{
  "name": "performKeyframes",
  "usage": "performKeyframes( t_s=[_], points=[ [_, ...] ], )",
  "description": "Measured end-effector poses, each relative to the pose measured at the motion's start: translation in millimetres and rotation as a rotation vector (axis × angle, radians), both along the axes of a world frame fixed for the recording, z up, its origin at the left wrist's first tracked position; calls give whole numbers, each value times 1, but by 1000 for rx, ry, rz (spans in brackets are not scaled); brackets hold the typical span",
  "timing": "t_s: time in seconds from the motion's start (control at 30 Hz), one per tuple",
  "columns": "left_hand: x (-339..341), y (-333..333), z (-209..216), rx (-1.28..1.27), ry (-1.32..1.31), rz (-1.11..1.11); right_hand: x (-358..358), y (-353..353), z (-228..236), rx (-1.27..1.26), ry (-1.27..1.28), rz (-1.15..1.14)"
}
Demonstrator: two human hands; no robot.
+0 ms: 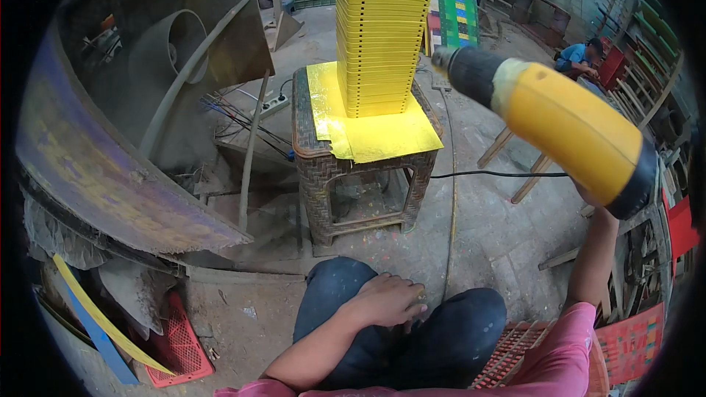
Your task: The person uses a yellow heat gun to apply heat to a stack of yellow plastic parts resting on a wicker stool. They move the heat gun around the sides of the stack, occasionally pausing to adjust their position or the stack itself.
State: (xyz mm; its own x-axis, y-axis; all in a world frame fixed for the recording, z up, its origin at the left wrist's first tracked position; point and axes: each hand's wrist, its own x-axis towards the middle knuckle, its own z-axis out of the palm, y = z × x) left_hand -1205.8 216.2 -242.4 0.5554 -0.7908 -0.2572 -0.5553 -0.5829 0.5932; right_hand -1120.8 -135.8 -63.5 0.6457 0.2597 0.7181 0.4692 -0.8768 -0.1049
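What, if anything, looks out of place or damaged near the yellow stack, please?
The yellow sheet under the yellow stack looks odd: its near-left edge is ragged and notched, and it sits askew, overhanging the near edge of the patterned stool. I cannot tell whether that is damage.

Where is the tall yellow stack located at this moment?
In the head view, the tall yellow stack stands at upper centre, on a yellow sheet laid over the woven stool, to the left of the yellow and black power tool.
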Motion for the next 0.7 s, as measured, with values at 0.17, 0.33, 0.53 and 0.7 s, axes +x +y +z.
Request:
performKeyframes(
  t_s=[0.17, 0.33, 0.53, 0.7],
  points=[
    [-11, 6, -10, -66, -67, 28, 17, -5, 7, 61, 26, 89],
    [-15, 0, -3, 46, -31, 15, 28, -36, 2, 263, -19, 165],
    [-46, -27, 7, 21, -14, -133, 48, -57, -8, 520, -288, 338],
    [-70, -9, -28, -32, 94, -181, 53, -29, -19, 262, -465, 150]
  ],
)
